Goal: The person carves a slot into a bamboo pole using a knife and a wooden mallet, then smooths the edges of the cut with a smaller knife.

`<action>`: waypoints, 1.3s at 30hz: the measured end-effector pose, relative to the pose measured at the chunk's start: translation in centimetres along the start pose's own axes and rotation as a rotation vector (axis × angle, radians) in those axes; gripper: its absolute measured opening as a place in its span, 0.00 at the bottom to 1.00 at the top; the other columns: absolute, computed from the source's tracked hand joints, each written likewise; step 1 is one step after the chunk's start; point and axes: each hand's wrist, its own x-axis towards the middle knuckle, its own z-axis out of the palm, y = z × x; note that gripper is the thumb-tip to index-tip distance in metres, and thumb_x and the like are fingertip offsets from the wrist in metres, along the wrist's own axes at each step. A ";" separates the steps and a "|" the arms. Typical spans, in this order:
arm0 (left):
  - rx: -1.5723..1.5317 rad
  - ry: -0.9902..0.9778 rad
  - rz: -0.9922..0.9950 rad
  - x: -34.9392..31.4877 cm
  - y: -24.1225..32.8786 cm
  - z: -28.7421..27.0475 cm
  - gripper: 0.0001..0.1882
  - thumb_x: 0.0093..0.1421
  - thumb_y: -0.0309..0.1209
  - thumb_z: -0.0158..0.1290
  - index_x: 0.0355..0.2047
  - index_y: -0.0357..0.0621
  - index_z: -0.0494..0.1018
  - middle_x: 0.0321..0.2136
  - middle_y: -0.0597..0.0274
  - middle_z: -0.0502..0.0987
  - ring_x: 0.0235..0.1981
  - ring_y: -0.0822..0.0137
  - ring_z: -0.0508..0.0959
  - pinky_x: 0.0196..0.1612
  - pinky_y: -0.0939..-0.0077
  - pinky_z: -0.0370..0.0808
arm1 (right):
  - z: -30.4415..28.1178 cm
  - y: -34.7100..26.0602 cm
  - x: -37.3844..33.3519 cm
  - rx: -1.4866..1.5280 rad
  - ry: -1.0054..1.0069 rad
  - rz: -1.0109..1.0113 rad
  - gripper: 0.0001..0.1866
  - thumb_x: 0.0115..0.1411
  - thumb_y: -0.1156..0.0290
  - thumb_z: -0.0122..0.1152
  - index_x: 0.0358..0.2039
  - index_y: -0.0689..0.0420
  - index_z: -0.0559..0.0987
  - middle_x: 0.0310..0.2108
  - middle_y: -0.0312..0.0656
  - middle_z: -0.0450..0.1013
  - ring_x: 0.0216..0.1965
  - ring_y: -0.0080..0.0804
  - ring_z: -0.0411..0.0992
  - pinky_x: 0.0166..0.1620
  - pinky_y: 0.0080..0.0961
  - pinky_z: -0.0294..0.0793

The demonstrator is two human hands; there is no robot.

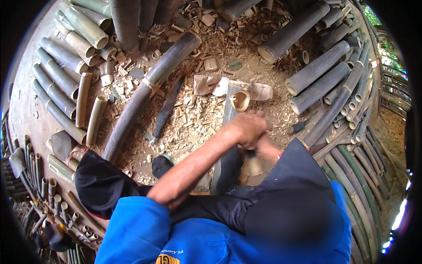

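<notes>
Wood chips and shavings [193, 119] are covering the dirt floor [246, 66] all around me, and bamboo poles are lying stacked along the left edge [61, 75] and the right edge [321, 75] of this floor, cut ends facing the middle where I'm working.

I'm sitting low, knees up, and a dark bamboo piece [231, 132] is standing tilted away from me between my legs, its hollow cut top [240, 100] pointing toward the far side of the floor. I'm holding it that way so the end stays up in front of me, I'd say, with the lower part braced near my legs.

My left hand [246, 127] is closing into a fist right over the piece, just below that open top. My right hand [263, 147] is tucked just beside and under it; it's blurred, so I can't tell whether it's gripping anything, though something dark is showing beneath it.

One long dark bamboo culm [145, 92] is lying diagonally across the floor to my left, and a machete-like blade with a dark handle [167, 108] is resting among the chips between that culm and my piece, well apart from both hands. Pale split offcuts [209, 84] are lying just beyond the piece's top.
</notes>
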 end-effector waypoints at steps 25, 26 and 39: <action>0.255 -0.207 -0.581 -10.3 -0.5 -6.3 0.11 0.50 0.23 0.53 0.35 0.35 0.70 0.23 0.45 0.79 0.30 0.49 0.83 0.31 0.55 0.80 | -0.5 -4.2 3.1 1.911 -0.195 0.726 0.19 0.73 0.62 0.48 0.50 0.65 0.76 0.43 0.50 0.80 0.42 0.45 0.80 0.48 0.41 0.83; 0.220 -0.061 -0.531 -11.6 -0.9 -2.5 0.17 0.50 0.24 0.54 0.42 0.33 0.69 0.23 0.45 0.79 0.29 0.48 0.83 0.31 0.53 0.80 | -1.1 -3.2 3.0 1.796 -0.223 0.811 0.18 0.72 0.63 0.48 0.50 0.66 0.76 0.42 0.52 0.80 0.40 0.45 0.81 0.44 0.41 0.84; 0.452 -0.119 -0.515 -9.9 1.1 -8.3 0.11 0.51 0.23 0.56 0.35 0.34 0.70 0.23 0.45 0.78 0.29 0.47 0.83 0.28 0.56 0.78 | 0.3 -5.7 3.1 2.176 -0.261 0.587 0.20 0.73 0.60 0.48 0.52 0.66 0.75 0.49 0.52 0.76 0.49 0.43 0.77 0.56 0.39 0.79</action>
